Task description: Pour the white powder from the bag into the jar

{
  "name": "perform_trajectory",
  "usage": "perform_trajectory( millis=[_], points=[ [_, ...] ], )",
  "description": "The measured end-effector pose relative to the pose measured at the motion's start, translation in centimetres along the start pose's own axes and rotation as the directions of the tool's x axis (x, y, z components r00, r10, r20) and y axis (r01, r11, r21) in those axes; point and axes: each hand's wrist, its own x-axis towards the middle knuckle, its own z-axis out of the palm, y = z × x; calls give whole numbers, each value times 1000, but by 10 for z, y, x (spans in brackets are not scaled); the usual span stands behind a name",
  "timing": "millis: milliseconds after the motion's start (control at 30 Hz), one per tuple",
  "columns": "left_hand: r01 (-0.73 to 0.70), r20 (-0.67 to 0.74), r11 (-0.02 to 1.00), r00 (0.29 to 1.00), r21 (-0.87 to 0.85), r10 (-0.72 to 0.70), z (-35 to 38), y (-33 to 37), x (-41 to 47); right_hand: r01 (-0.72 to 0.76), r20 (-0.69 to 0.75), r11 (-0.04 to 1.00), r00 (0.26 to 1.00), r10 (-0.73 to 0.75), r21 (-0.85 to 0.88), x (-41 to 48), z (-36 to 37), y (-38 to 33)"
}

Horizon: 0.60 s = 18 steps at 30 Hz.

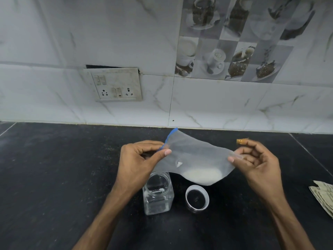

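We've got the zip bag (194,156) pinched at both ends, left hand (140,159) and right hand (255,159), white powder (202,175) sagging low, above the open jar (158,193) and lid (197,198) on tabletop (54,177).

Bare forearms, sleeveless; right index fingertip (242,141) bandaged.

Head camera looks forward and down, close over the countertop (54,177) toward the wall (72,33)
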Motion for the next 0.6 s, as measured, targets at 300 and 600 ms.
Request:
perform_trajectory(
  millis=[300,600],
  points=[
    [45,46,997,998,-67,-42,3,-13,-19,57,37,972,998,-50,-230,-4,-11,-6],
    [25,58,998,998,-56,-22,2,-30,-30,163,125,925,984,-127,-343,-8,-5,-13]
  ],
)
